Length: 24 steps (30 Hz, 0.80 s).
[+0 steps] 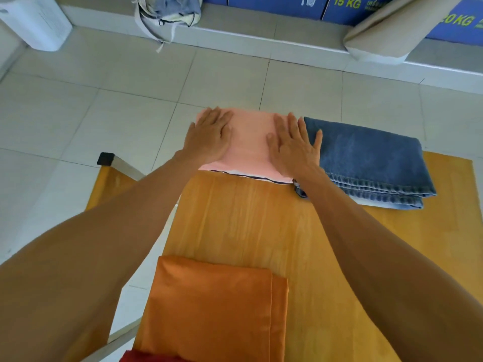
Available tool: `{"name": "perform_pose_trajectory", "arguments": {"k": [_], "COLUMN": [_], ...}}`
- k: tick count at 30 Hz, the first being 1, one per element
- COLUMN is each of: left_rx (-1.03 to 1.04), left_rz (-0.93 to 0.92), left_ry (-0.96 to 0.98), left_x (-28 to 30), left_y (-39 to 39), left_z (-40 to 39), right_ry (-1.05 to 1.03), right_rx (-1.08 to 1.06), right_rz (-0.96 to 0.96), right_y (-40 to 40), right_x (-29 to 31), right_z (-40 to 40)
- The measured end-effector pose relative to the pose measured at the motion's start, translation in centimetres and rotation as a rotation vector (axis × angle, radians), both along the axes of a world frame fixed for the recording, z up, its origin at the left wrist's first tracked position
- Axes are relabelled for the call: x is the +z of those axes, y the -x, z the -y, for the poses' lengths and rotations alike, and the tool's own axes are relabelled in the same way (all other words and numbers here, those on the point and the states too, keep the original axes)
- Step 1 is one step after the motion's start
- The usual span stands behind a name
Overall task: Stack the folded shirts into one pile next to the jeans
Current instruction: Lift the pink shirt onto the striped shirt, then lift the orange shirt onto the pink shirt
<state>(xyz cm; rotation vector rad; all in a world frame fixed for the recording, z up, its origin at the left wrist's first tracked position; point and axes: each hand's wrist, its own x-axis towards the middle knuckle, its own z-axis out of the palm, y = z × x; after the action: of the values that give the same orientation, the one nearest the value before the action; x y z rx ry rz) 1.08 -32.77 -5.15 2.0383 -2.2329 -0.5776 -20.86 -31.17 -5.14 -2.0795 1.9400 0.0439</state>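
A folded pink shirt [251, 145] lies at the far edge of the wooden table [235, 218], on top of another folded garment whose white and dark edges [258, 178] show beneath it. Folded blue jeans [371, 163] lie directly to its right, touching the pile. My left hand [209, 137] rests flat on the pink shirt's left side and my right hand [292, 145] flat on its right side, fingers spread, holding nothing. A folded orange shirt [217, 309] lies at the near edge, with a red cloth edge [146, 357] showing below it.
The table stands on a tiled floor [104, 100]; a black-capped metal leg [105, 158] shows at the left. Far back are a white appliance [36, 22], a bag of laundry [167, 14], blue boxes [347, 6] and a beige roll [386, 30].
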Motion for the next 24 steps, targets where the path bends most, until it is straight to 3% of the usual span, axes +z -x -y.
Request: {"name": "perform_pose_trajectory", "arguments": {"k": [5,9,14,18,21,24], "left_rx": [0.079,0.263,0.452,0.539,0.654,0.632], "left_rz": [-0.035,-0.237,-0.420,-0.419,-0.338,-0.319], "left_ry": [-0.067,-0.024,-0.043,-0.042,-0.161,-0.249], "left_x": [2.3,4.6,6.3,4.4,3.2,3.5], "left_y": [-2.1,-2.9,-2.3,-3.4,-4.1,-3.7], "left_z": [-1.9,-10.5,-23.3,-30.3,-33.8,-36.0], "right_ry": [-0.023,0.143,-0.044,-0.186,-0.246,-0.273], "right_rx": [-0.038,-0.203,-0.294,-0.393,-0.499,-0.598], "right_rz": [-0.055,0.167,0.293,0.302,0.261,0.262], "right_y": [0.8,1.3,-0.9,-2.4,-3.2,-3.8], "right_x": [3.1,5.0,5.0,4.3,4.3,4.4], "right_z": [-2.7,-10.8,-21.8,-28.1,-31.0,-32.8]}}
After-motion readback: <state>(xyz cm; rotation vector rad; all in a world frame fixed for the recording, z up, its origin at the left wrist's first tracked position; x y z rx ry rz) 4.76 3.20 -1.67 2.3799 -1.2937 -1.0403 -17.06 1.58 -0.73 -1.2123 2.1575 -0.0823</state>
